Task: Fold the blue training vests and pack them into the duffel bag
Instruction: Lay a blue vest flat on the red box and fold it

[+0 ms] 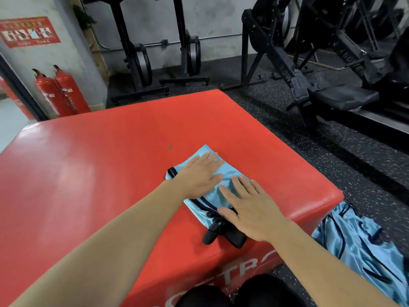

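Head view. The front face of the red padded vinyl box [88,173] before you bears large grey lettering [223,280], of which only "TR" and a curved stroke after it can be read; the rest is cut off by your knees and the box edge. A red wall sign [29,32] at upper left carries a row of pictograms and lines of text too small to read. The labels on the two red fire extinguishers [59,91] standing against the wall below it are likewise illegible.

The light blue mesh training vest [231,171] lies on the top of the box, towards its right corner, folded into a compact oblong. Black piping runs along its edges, and black straps [223,234] bunch out from the end nearest you, reaching the box's front edge.

Your left hand [199,173] lies flat on the far half of the vest, fingers straight and slightly spread. Your right hand [254,209] lies flat on the near half, fingers equally extended, its thumb touching the black trim. Neither hand grips the cloth; both press it down with the palm.

A loose heap of further light blue vests with black trim [358,242] lies on the dark speckled rubber floor [332,151] just beside the box's right side. Black exercise machines [141,60] stand along the back wall.
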